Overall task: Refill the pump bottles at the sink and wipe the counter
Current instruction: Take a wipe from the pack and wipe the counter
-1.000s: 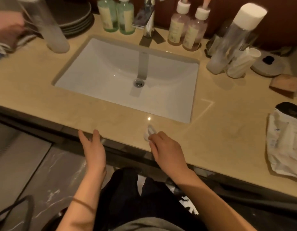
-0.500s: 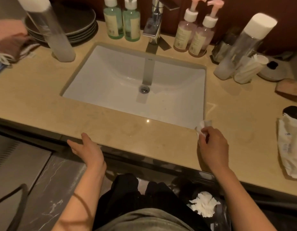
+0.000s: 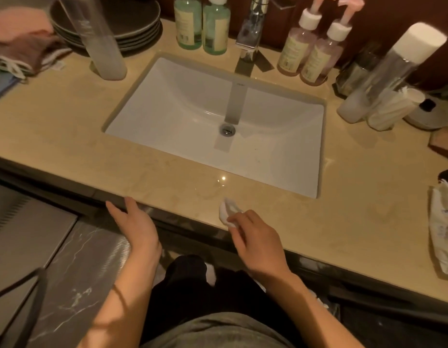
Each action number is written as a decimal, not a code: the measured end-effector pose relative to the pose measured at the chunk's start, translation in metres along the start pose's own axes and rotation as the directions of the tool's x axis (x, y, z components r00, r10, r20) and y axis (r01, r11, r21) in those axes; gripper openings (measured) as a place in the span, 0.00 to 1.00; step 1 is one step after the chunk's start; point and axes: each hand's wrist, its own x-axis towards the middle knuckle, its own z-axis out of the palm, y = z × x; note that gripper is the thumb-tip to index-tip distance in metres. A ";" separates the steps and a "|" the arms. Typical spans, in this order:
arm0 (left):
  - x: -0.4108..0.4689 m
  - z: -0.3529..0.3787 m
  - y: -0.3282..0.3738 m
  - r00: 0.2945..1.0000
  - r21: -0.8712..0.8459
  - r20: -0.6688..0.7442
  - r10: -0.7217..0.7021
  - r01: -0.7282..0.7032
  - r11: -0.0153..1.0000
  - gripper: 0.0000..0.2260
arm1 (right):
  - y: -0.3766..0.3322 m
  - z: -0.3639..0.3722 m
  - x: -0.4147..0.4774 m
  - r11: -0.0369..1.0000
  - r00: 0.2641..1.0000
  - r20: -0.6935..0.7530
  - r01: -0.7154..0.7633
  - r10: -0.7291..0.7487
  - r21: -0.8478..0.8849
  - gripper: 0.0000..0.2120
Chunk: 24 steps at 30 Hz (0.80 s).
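The beige stone counter (image 3: pixel 67 136) fills most of what I see, running left to right under warm, dim light, with a dark wall behind it. A small bright glint sits on its near strip. Below its dark front edge, grey marbled floor tile (image 3: pixel 74 272) shows on the near left. The white rectangular sink (image 3: pixel 182 116) is set into the counter's middle, with the chrome faucet (image 3: pixel 250 33) at its far rim.

At the far left stand a stack of dark plates (image 3: pixel 132 21) and a heap of folded cloths (image 3: pixel 19 46), with a tall frosted bottle (image 3: pixel 99 41) upright in front of the plates. A tall clear bottle with a white cap (image 3: pixel 394 69) stands at the far right. A crumpled white packet (image 3: pixel 444 234) lies at the right edge.

The two green pump bottles (image 3: pixel 216 28) stand side by side just left of the faucet, and the two pink pump bottles (image 3: pixel 316 56) just right of it.

My left hand (image 3: pixel 137 222) lies relaxed, fingers straight, at the counter's near edge, holding nothing. My right hand (image 3: pixel 255 239) pinches a small white wad of tissue (image 3: pixel 226 210) against the counter's near strip, in front of the sink.
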 end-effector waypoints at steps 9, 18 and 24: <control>0.004 -0.026 -0.009 0.999 -0.023 -0.013 -0.033 0.032 0.999 0.21 | 0.061 -0.046 0.008 0.965 0.937 -0.233 -0.263 0.260 0.019 0.09; 0.017 -0.029 0.005 0.999 -0.055 -0.046 -0.027 0.025 0.998 0.20 | 0.016 -0.018 0.076 0.989 0.975 -0.179 -0.143 0.134 -0.037 0.09; 0.021 -0.021 0.012 0.999 -0.043 -0.031 -0.009 0.008 0.999 0.21 | -0.038 0.025 0.093 0.965 0.985 0.020 0.174 -0.173 -0.196 0.12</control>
